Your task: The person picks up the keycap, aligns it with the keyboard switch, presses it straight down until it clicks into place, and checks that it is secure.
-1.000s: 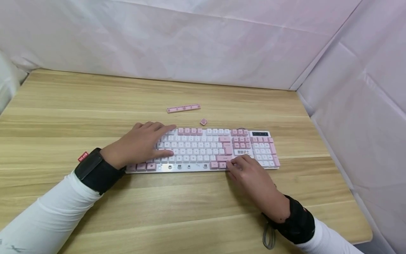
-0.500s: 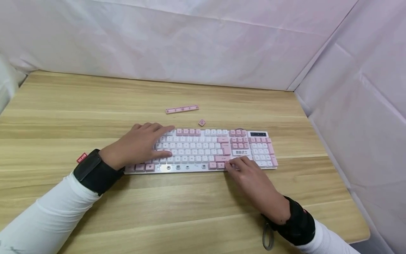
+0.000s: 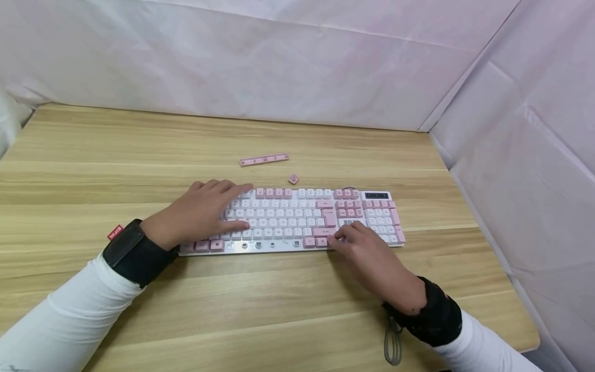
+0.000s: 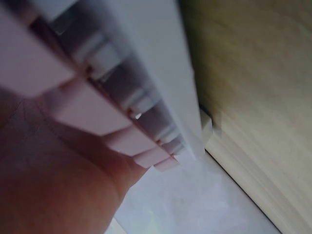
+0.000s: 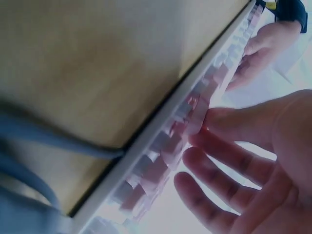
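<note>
A white and pink keyboard lies across the table. Along its front row is a bare strip with exposed key mounts. My left hand lies spread over the keyboard's left end, thumb on the white keys and index finger reaching the back edge. In the left wrist view, the palm is close against pink keys. My right hand is at the front row, right of centre. There its thumb and index finger pinch a pink keycap, while the other fingers stay loosely bent.
Behind the keyboard lie a long pink spacebar, underside up, and a small pink keycap. A grey cord loop hangs from the right wrist strap. White cloth walls stand behind the table and at its right.
The head view has shifted slightly, so the keyboard and loose keys sit a little further left in it. Both hands keep nearly the same places on the keyboard.
</note>
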A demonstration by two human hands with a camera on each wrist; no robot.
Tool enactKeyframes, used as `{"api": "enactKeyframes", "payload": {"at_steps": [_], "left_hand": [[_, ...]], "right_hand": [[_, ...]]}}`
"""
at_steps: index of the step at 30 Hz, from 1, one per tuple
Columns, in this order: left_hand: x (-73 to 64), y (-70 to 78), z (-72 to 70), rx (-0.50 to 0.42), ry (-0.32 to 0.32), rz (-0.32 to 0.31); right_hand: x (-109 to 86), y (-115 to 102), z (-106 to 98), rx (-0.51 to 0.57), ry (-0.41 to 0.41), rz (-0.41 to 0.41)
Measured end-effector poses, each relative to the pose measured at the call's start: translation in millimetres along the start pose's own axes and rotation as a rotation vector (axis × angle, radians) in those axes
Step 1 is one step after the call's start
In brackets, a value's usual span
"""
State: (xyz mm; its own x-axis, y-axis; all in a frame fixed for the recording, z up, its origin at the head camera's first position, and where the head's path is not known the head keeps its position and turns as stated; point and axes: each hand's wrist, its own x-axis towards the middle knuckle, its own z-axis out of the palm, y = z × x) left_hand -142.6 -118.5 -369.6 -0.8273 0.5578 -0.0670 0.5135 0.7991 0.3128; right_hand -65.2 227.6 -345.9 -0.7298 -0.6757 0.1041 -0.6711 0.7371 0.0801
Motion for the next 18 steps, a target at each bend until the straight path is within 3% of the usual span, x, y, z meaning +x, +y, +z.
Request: {"api": "enactKeyframes", "payload": {"at_steps": [8,18], "left_hand": [[-0.1,1.1,0.0,0.017,0.017,-0.004],[1.0,1.1,-1.0,0.011,-0.01,-0.014]], "right_hand": [[11.3,12,-3,0.179,-0.009,0.031],[12.1,17,2,0.238,-0.022,0.058]]}}
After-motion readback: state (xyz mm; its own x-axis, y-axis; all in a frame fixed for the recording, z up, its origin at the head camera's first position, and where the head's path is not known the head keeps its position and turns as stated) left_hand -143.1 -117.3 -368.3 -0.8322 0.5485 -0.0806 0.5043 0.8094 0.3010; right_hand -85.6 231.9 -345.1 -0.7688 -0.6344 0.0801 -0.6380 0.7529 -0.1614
